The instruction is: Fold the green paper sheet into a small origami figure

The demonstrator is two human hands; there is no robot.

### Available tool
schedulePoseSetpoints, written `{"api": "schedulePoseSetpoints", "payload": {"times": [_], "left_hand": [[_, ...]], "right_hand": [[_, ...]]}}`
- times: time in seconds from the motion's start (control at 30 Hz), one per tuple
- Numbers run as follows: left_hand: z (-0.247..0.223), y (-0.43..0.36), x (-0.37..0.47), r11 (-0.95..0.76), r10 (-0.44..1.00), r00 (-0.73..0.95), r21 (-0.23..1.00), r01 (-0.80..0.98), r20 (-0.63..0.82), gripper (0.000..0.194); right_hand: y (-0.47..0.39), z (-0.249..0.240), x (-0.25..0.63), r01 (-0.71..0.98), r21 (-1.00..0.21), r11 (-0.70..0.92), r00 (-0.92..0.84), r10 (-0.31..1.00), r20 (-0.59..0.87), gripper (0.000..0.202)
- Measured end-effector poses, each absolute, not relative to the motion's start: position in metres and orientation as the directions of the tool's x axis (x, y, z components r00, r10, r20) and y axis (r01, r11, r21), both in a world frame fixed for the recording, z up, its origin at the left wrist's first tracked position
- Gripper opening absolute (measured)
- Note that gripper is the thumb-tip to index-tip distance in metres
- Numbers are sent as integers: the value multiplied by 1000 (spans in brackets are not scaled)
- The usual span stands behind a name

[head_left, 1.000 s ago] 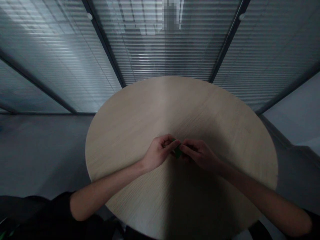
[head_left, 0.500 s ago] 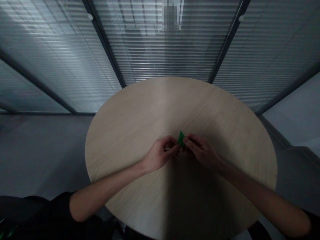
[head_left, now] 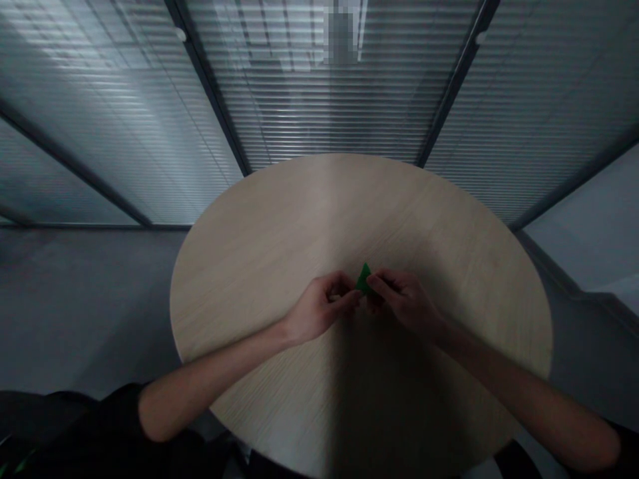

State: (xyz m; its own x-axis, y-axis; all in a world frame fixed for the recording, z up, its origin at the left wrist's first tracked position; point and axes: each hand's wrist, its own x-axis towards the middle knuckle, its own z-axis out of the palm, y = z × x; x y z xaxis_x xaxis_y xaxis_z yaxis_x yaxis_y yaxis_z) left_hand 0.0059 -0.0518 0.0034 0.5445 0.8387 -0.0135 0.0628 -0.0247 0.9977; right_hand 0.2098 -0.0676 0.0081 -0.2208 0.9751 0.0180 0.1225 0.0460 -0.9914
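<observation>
I see both hands meeting over the table [head_left: 279, 219] middle — left hand [head_left: 319, 309] and right hand [head_left: 407, 303] each pinch the green piece [head_left: 363, 278], its tip poking up between them.

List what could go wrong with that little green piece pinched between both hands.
The green piece is small and gripped only by the fingertips of the left hand and right hand, so it might slip and drop onto the round table. The dim light and the hands' shadow may hide its edges, so a fold or alignment could go off.
</observation>
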Motion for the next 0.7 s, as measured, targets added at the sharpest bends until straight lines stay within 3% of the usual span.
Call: {"api": "schedulePoseSetpoints", "payload": {"times": [0.13, 0.4, 0.57, 0.7], "left_hand": [[4, -52, 6, 5, 829, 558, 999, 40, -26, 33], [11, -53, 7, -97, 863, 505, 987, 125, 20, 27], [9, -53, 7, -32, 826, 562, 999, -28, 42, 39], [7, -53, 7, 3, 820, 571, 999, -46, 24, 35]], "right_hand": [[-70, 7, 210, 124, -991, 49, -219, 976, 21, 42], [-67, 10, 208, 70, -995, 65, -145, 988, 54, 35], [-67, 15, 210, -38, -997, -63, -207, 977, -53, 33], [-69, 15, 209, -102, -982, -158, -277, 953, -124, 30]]}}
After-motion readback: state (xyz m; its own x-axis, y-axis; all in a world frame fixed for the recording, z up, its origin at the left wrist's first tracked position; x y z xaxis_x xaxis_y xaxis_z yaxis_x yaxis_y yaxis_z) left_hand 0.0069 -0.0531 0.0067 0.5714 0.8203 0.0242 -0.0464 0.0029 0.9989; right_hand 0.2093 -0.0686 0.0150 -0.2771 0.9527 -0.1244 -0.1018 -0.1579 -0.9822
